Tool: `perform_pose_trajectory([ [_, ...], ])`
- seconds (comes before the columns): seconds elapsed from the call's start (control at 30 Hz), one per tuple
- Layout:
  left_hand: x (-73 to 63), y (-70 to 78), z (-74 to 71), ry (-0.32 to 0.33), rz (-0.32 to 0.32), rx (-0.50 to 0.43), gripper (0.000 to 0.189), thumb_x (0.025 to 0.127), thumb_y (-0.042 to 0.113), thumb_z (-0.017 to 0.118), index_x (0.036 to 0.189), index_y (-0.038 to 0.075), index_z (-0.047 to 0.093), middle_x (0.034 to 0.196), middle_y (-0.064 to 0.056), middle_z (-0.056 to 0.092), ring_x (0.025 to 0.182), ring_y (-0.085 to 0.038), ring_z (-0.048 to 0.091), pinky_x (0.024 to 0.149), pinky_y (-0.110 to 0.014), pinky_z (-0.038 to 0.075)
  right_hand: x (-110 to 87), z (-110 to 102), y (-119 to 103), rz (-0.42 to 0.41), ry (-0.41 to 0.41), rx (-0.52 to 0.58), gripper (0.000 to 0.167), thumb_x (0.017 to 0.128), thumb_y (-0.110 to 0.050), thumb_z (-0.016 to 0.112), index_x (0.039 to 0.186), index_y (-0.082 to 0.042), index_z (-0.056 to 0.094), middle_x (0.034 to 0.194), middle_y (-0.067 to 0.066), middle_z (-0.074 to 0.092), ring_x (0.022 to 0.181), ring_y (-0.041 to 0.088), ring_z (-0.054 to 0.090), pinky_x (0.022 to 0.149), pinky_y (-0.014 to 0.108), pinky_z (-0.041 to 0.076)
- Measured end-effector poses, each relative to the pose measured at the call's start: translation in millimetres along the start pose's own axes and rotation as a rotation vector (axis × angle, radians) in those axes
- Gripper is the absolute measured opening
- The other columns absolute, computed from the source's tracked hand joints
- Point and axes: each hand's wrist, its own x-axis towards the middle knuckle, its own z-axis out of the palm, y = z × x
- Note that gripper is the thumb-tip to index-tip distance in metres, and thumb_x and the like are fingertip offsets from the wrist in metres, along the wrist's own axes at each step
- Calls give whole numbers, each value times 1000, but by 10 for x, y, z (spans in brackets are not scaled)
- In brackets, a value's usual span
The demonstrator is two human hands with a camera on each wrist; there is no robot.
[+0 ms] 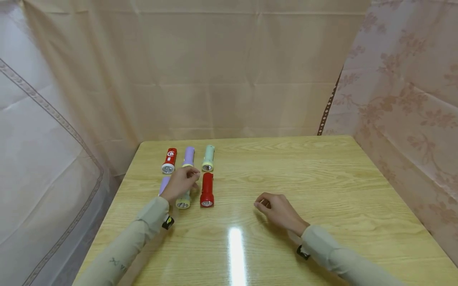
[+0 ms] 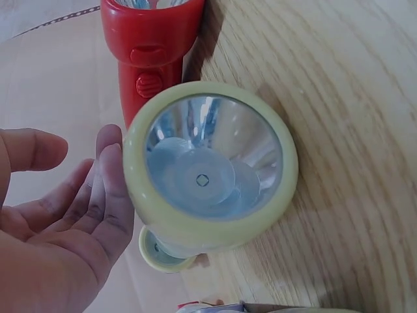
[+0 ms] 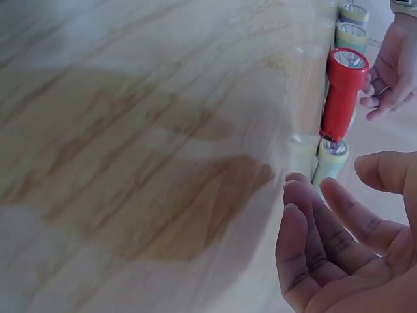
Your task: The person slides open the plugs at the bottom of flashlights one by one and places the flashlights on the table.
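Observation:
My left hand (image 1: 180, 182) is over the front row of flashlights with its thumb apart from its fingers, holding nothing. Beneath it, partly covered, lies a pale green flashlight (image 1: 183, 203) with a yellow rim; the left wrist view shows my fingertips right at that rim. A red flashlight (image 1: 207, 188) lies just to the right, and a purple flashlight (image 1: 164, 185) is half hidden behind my left wrist. Farther right, my right hand (image 1: 280, 210) is low over the table, fingers loosely bent around nothing.
A back row holds a red flashlight (image 1: 169, 161) with a white rim, a purple flashlight (image 1: 189, 155) and a mint green flashlight (image 1: 209, 156). All lie on a wood-grain table (image 1: 304, 171). Beige cloth (image 1: 229, 71) hangs behind it, with patterned cloth at both sides.

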Motion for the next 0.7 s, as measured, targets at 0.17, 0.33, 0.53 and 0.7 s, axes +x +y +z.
perform_pose_trajectory([
  [0.17,70,-14,5,6,-17,-2,29,106,18,58,125,-4,64,110,-23,68,89,-34,71,77,-44,60,59,57,-20,7,-16,47,15,103,-25,66,105,-13,74,85,-4,72,68,6,63,62,25,54],
  [0.33,147,-37,5,10,-35,-12,29,106,18,59,125,-3,65,110,-21,68,88,-29,71,77,-38,60,119,115,-71,26,-42,105,16,103,-24,65,107,-10,73,85,-2,73,64,9,64,60,26,54],
  [0.53,222,-49,5,7,-51,-25,28,106,17,58,124,-3,65,113,-20,67,89,-30,71,81,-42,60,175,179,-125,29,-48,139,17,103,-22,65,108,-7,73,82,-1,73,64,13,66,58,26,53],
  [0.7,257,-50,0,6,-56,-18,28,105,17,58,122,-4,66,112,-21,68,89,-31,71,80,-42,60,250,242,-173,23,-51,166,17,103,-22,66,106,-7,73,79,-1,72,62,14,65,55,26,51],
])
